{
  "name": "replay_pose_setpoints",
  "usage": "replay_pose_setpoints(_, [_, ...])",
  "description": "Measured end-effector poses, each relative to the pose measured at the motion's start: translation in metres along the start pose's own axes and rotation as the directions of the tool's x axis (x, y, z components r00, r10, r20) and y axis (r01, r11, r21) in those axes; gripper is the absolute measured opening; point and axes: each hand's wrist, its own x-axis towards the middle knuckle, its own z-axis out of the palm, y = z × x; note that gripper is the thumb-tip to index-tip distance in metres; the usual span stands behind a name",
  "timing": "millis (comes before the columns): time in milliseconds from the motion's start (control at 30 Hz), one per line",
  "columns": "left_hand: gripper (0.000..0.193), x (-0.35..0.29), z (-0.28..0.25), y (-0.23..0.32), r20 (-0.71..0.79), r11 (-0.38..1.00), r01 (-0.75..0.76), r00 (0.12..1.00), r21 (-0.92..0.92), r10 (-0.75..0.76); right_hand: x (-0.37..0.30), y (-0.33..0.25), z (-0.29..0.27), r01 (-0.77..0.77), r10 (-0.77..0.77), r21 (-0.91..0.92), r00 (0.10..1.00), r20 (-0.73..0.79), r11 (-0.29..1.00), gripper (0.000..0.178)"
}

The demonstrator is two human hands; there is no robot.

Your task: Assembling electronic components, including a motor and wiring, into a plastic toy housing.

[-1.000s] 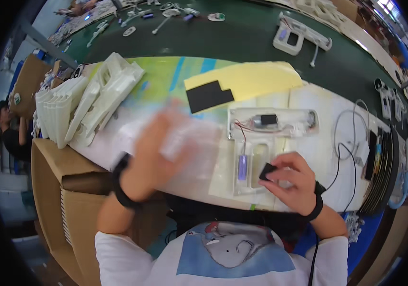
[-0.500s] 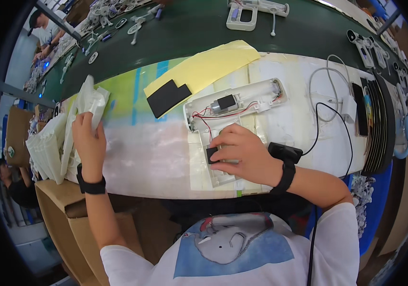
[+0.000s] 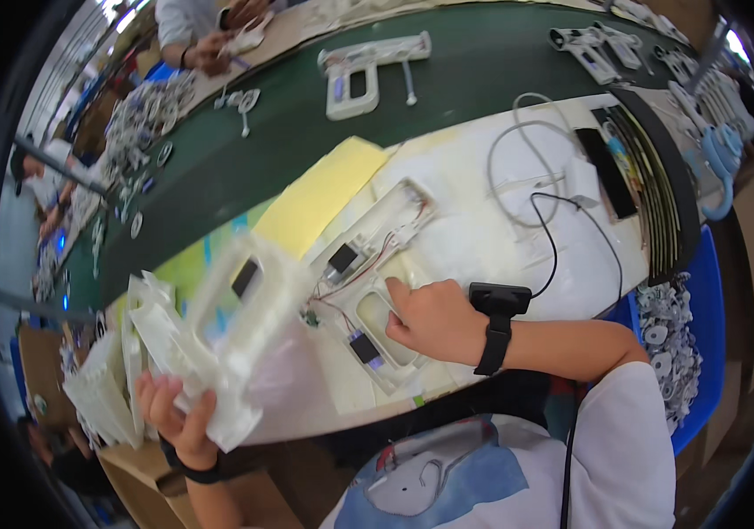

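Observation:
My left hand [image 3: 179,419] grips a white plastic housing half [image 3: 249,353] with a loop handle, lifted over the table's left side and slightly blurred. The other housing half [image 3: 412,198] lies open on the table, with red wires, a small motor and circuit parts inside. One black pad [image 3: 342,258] sits on the motor; another black pad [image 3: 364,346] sits in the handle part. Beside that handle is my right hand [image 3: 439,322], thumb and index finger apart, nothing visible between them. A black foam sheet [image 3: 246,277] shows through the lifted half's loop.
White housing halves [image 3: 99,388] are stacked at the left. Yellow paper [image 3: 320,198] lies behind the open half. A white cable with adapter [image 3: 582,181] and a dark phone [image 3: 606,172] lie right. Beyond, a green belt [image 3: 280,132] carries an assembled unit [image 3: 373,66]; another person's hands [image 3: 209,53] work there.
My left hand has lifted a housing half off the stack and brought it nearer. My right hand has let go of the black pad, now in the handle. The view has turned.

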Motion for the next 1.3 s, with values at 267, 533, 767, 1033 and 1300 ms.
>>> replay_pose_setpoints(267, [0.026, -0.086, 0.005, -0.025, 0.268, 0.863, 0.182, 0.962, -0.471, -0.056, 0.055, 0.095, -0.122, -0.159, 0.096, -0.212, 0.955, -0.28, 0.964, 0.036])
replay_pose_setpoints(533, [0.025, 0.081, 0.11, -0.004, 0.618, 0.874, 0.09, 0.741, -0.478, 0.262, 0.142, 0.268, -0.219, -0.424, 0.23, -0.498, 0.885, -0.404, 0.757, 0.033])
replay_pose_setpoints(767, [0.043, 0.124, 0.124, 0.035, 0.464, 0.901, 0.013, 0.86, -0.433, 0.211, 0.181, 0.359, -0.204, -0.531, 0.394, -0.433, 0.842, -0.369, 0.728, 0.035])
replay_pose_setpoints(1033, [0.059, 0.143, 0.17, 0.082, 0.577, 0.797, 0.22, 0.795, -0.563, 0.188, 0.157, 0.421, -0.195, -0.512, 0.356, -0.408, 0.844, -0.401, 0.756, 0.029])
replay_pose_setpoints(1300, [0.06, 0.142, 0.188, 0.088, 0.457, 0.762, 0.228, 0.884, -0.606, 0.099, 0.194, 0.403, -0.219, -0.452, 0.22, -0.558, 0.874, -0.433, 0.696, 0.066])
